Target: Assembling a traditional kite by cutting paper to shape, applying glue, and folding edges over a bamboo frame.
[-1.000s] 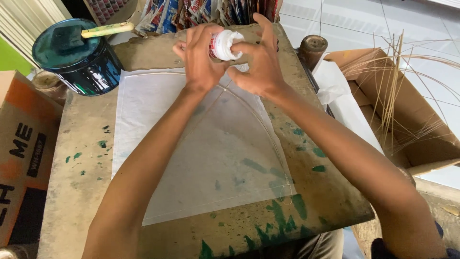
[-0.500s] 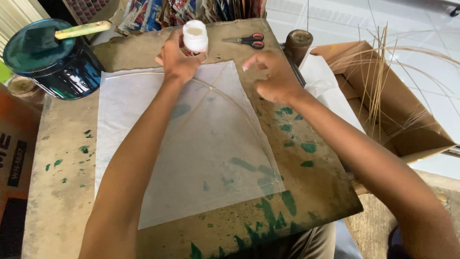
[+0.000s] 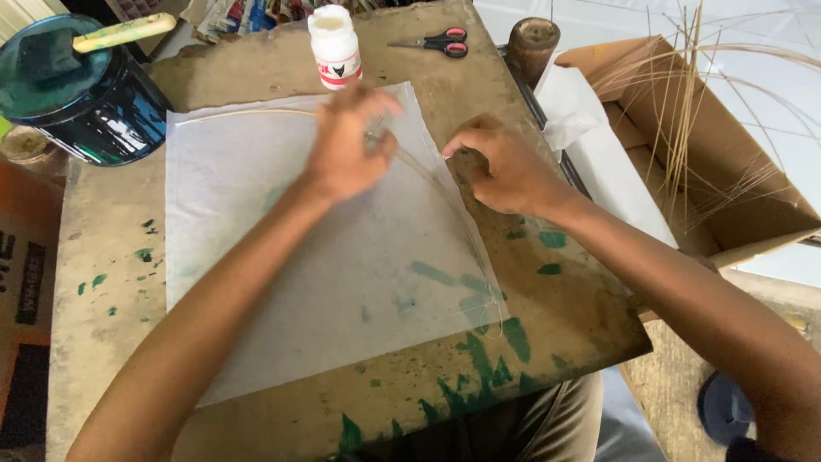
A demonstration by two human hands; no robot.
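A white paper sheet (image 3: pixel 299 257) lies flat on the paint-stained table (image 3: pixel 111 359). A thin bent stick (image 3: pixel 466 227) arcs across its top and down its right side. My left hand (image 3: pixel 346 145) hovers blurred over the upper part of the sheet, with its fingertips at the stick. Whether it grips the stick is unclear. My right hand (image 3: pixel 505 171) rests at the sheet's right edge, thumb and forefinger pinched on the paper there. A white glue bottle (image 3: pixel 333 47) stands upright just beyond the sheet, with neither hand on it.
A dark teal paint can (image 3: pixel 81 98) with a brush (image 3: pixel 124 32) across its lid sits at the far left. Red-handled scissors (image 3: pixel 440 43) and a wooden cylinder (image 3: pixel 532 43) are at the back. A cardboard box (image 3: pixel 727 188) of thin sticks stands to the right.
My left hand set the glue bottle down on the table and came back to the stick on the paper. My right hand shifted to the sheet's right edge.
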